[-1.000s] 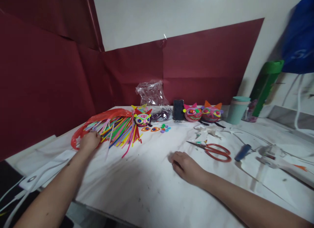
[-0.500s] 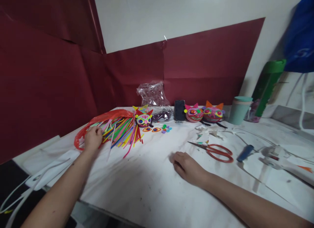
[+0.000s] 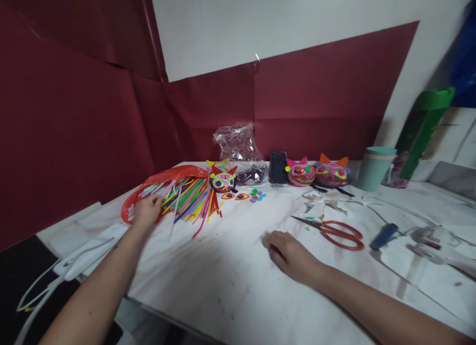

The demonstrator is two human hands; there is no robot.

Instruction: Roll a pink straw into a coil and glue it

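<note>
My left hand (image 3: 148, 210) is at the left end of a spread bundle of colourful pipe cleaners (image 3: 189, 199), which lies partly in a red plastic bag (image 3: 167, 174). Its fingers are pinched together among the pipe cleaners; what is between them is too small to make out. On the white table (image 3: 208, 275), my right hand (image 3: 288, 253) rests with loosely curled fingers and nothing visible in it. Red-handled scissors (image 3: 340, 233) lie to its right. A decorated animal head (image 3: 223, 180) with red ears stands at the bundle's right end. Two eye-shaped pieces (image 3: 235, 197) lie before it.
Small coloured discs (image 3: 257, 195) lie mid-table. Behind them are clear plastic wrapping (image 3: 238, 144), a phone (image 3: 278, 167) and two more animal heads, one pink-eared (image 3: 301, 173), one orange-eared (image 3: 331, 171). At right are a mint cup (image 3: 375, 169), a blue-handled tool (image 3: 384, 236) and a glue gun (image 3: 435, 246).
The view has turned slightly left, so everything sits further right. My left hand stays at the pipe cleaners, its fingers slightly shifted. My right hand still rests on the table.
</note>
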